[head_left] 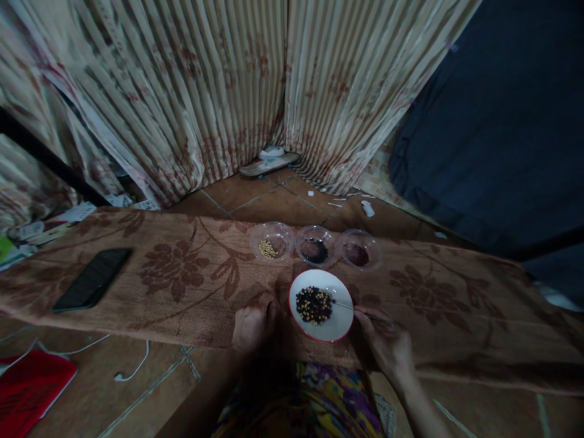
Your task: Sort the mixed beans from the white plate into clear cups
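Note:
A white plate (pixel 335 327) with a red rim holds a heap of mixed dark and pale beans (pixel 314 305). My right hand (pixel 382 342) is closed on thin metal tweezers (pixel 353 307) whose tips reach over the plate's right side. My left hand (pixel 253 322) rests curled on the cloth just left of the plate. Behind the plate stand three clear bowls: one with pale beans (pixel 269 241), one with black beans (pixel 316 246), one with dark red beans (pixel 359 250).
A brown flowered cloth (pixel 182 277) covers the low surface. A black phone (pixel 92 278) lies on it at far left. A red item (pixel 27 388) and white cable (pixel 132 369) lie on the floor. Striped curtains (pixel 219 91) and a sandal (pixel 270 162) are behind.

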Motion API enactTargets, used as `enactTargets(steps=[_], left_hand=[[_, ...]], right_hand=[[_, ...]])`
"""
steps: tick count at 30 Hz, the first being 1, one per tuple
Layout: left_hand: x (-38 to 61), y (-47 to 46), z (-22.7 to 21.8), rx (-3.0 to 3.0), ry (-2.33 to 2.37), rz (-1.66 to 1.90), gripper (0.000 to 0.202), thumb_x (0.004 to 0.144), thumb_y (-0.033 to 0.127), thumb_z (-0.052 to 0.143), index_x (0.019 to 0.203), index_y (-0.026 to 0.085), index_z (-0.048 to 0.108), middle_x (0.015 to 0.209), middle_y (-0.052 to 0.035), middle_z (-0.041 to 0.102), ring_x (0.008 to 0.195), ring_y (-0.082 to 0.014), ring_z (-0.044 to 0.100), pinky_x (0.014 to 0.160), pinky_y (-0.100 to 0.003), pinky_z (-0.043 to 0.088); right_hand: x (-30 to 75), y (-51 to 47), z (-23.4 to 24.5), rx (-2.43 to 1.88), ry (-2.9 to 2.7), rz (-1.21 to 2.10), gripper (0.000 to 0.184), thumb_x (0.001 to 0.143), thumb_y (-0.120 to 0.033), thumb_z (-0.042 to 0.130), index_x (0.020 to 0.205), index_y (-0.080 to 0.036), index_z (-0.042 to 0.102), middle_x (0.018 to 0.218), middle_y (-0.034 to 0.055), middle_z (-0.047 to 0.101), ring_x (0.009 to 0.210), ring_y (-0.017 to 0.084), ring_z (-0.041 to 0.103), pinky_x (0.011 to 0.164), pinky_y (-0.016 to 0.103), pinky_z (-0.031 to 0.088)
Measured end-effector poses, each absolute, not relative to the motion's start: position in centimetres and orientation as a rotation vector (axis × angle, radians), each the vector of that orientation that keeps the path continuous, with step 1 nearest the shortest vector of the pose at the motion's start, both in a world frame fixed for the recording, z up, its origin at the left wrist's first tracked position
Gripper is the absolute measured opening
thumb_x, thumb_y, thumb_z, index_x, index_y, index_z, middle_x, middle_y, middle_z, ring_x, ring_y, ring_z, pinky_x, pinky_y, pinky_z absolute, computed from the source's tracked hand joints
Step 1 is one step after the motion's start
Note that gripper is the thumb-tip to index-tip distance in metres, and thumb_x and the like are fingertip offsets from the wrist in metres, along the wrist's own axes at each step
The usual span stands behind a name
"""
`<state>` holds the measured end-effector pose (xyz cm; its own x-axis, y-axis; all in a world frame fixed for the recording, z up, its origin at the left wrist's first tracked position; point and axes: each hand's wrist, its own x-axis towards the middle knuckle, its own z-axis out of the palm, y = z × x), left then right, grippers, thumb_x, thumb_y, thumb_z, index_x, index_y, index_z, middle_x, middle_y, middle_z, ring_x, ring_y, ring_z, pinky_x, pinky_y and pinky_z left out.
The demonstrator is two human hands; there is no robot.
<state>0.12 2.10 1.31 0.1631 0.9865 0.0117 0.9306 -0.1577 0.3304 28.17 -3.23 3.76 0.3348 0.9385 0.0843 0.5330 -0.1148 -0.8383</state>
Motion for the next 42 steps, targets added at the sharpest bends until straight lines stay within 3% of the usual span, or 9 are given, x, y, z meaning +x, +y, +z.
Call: enactTargets(steps=[6, 13, 42], left_hand=[[0.0, 2.2, 0.8, 2.212, 1.88, 0.347, 0.023, 0.094, 0.031, 0.041, 0.091, 0.023, 0.062, 0.078, -0.0031, 0.07, 0.074, -0.0164, 0.066, 0.06, -0.025, 0.036], [0.1, 2.1, 1.2, 2.183, 1.859, 0.315, 0.023, 0.093, 0.03, 0.041, 0.095, 0.022, 0.062, 0.08, -0.0033, 0.071, 0.073, -0.0157, 0.066, 0.059, -0.024, 0.037], [0.2, 2.1, 1.5, 2.215, 1.879, 0.286, 0.022, 0.094, 0.029, 0.041, 0.095, 0.022, 0.061, 0.08, -0.0032, 0.072, 0.071, -0.0167, 0.067, 0.057, -0.024, 0.035]], right_hand=[[28.1, -3.5, 3.8, -1.656, -1.395, 0.586, 0.028, 0.086, -0.045, 0.061, 0.09, -0.021, 0.074, 0.092, 0.0085, 0.073, 0.085, 0.023, 0.069, 0.073, 0.033, 0.056], [28.2, -4.1, 4.2, -1.6, -1.601, 0.494, 0.02, 0.088, -0.038, 0.06, 0.088, -0.023, 0.073, 0.092, 0.0056, 0.072, 0.087, 0.021, 0.068, 0.078, 0.032, 0.053], [27.4, -4.8, 4.0, -1.686, -1.485, 0.537, 0.027, 0.087, -0.043, 0.059, 0.089, -0.02, 0.074, 0.097, 0.01, 0.072, 0.09, 0.023, 0.068, 0.079, 0.034, 0.054]])
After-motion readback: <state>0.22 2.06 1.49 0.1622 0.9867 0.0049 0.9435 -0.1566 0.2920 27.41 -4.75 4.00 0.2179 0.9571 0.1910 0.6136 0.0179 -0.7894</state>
